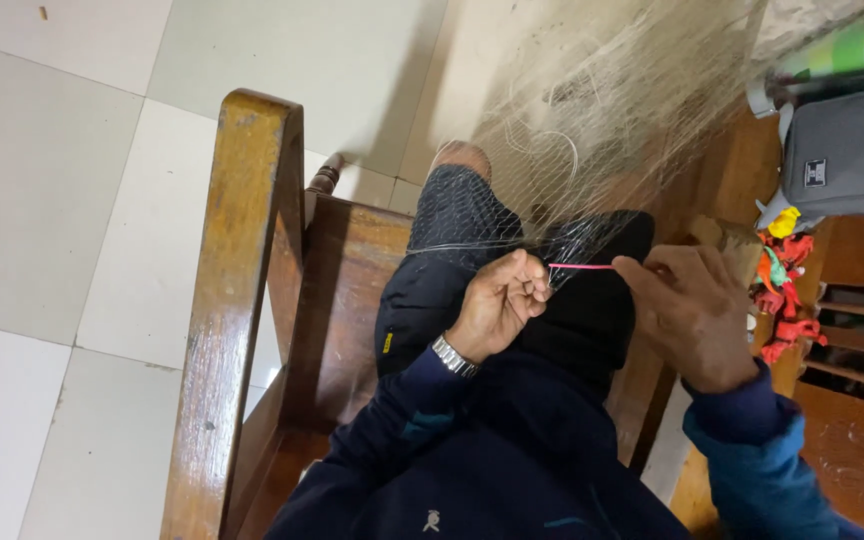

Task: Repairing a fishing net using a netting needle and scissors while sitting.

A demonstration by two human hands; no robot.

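A: Over the lap, left hand point(497, 305) clenched, pinching a taut thin pink cord point(580, 266)?

B: Yes. Right hand point(690, 312) pinches its other end; fine translucent mesh netting point(592, 130) drapes the knee, beside a glossy brown wooden armrest point(237, 300).

Single head-worn view, steeply downward (perhaps slightly tilted), close over lap and wooden chair point(242, 300).

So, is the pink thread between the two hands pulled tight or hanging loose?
Tight. The pink thread runs in a straight, level line from the left hand to the right hand, with no sag.
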